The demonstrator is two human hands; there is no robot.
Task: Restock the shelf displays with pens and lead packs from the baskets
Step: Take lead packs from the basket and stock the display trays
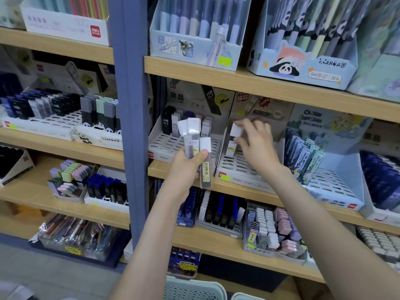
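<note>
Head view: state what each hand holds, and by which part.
The left hand grips a bunch of lead packs around their lower bodies, white caps up. The right hand pinches a single lead pack by its white cap.

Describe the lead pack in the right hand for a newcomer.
Right of the blue metal upright, on the second wooden shelf down, find the second white slotted tray. The clear lead pack with a square white cap stands in it, pinched by the right hand: that tray's only visible pack.
</note>
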